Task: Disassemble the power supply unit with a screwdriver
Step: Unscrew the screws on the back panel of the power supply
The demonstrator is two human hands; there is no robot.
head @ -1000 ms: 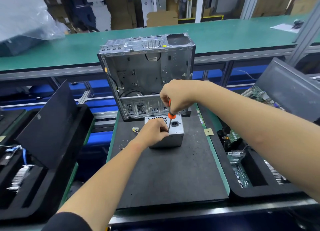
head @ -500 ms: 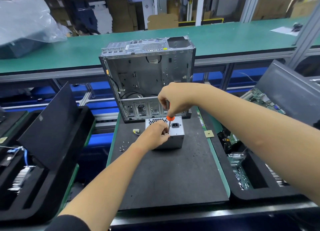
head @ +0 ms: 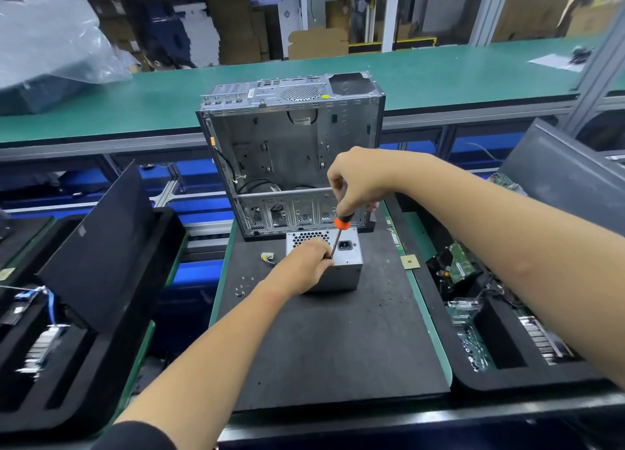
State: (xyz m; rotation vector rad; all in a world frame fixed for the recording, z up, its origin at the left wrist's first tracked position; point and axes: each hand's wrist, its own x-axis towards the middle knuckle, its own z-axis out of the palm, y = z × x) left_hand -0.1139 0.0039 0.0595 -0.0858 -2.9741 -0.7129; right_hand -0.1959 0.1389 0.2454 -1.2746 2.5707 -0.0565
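Behind the power supply unit (head: pixel 341 270) the left hand (head: pixel 306 267) grips, an empty computer case (head: pixel 291 152) stands; right fingers (head: pixel 345 202) clutch the screwdriver (head: pixel 338 233).

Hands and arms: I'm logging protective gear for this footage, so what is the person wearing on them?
No gloves show on the left hand or the right hand, and both forearms are uncovered. A dark sleeve edge shows on the left arm. No rings, watches or wrist straps are visible.

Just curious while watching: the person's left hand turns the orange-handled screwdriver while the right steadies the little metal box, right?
Hands swapped: the head view shows the right hand gripping the screwdriver, while the left hand steadies the power supply unit.
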